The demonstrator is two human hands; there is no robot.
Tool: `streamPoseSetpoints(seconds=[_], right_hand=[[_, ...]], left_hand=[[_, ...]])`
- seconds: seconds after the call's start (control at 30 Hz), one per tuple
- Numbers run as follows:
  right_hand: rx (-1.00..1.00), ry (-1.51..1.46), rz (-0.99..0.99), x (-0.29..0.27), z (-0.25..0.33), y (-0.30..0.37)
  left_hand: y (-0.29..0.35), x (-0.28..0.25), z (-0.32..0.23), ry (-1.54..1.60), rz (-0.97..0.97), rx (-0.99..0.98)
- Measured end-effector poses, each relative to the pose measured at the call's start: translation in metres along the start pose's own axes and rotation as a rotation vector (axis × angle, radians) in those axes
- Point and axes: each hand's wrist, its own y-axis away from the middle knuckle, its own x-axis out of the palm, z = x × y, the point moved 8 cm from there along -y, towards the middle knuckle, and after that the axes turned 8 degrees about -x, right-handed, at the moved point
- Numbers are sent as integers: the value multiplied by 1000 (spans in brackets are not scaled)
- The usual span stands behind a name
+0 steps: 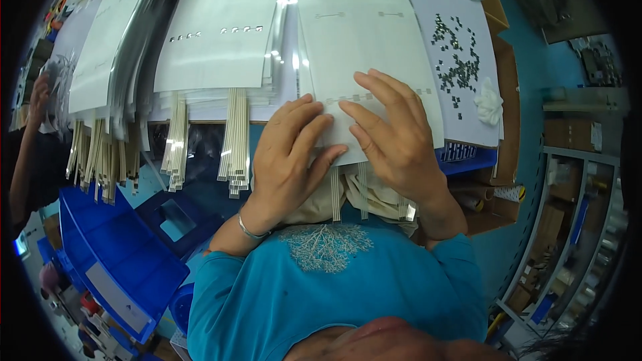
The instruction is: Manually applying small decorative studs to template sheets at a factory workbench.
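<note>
My left hand (289, 150) and my right hand (394, 134) lie side by side on a white sheet (361, 33) at the near edge of the worktable. Both press on its lower part, fingers spread and pointing away from me. A row of small pale squares (348, 98) runs across the sheet just past my fingertips. Thin pale strips (336, 194) hang from under the sheet, below my hands. Neither hand holds anything.
More white sheets (214, 27) with hanging strip bundles (235, 140) lie to the left. A scatter of small dark parts (456, 57) sits on paper to the right. Blue bins (114, 261) stand lower left. Another person's arm (30, 140) is at the far left. Shelving (575, 227) is right.
</note>
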Motion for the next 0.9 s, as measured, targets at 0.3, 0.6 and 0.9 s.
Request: streamPoseSetpoints(seconds=[0.3,0.6,0.9], right_hand=[[64,27,16,-7,-7,7],[29,84,25,-1,-11,10],[-17,305,184,2,12,25]], left_hand=[[0,-4,6,16,-29,29],[0,-3,5,-2,-41,39],[2,0,5,-6,-66,53]])
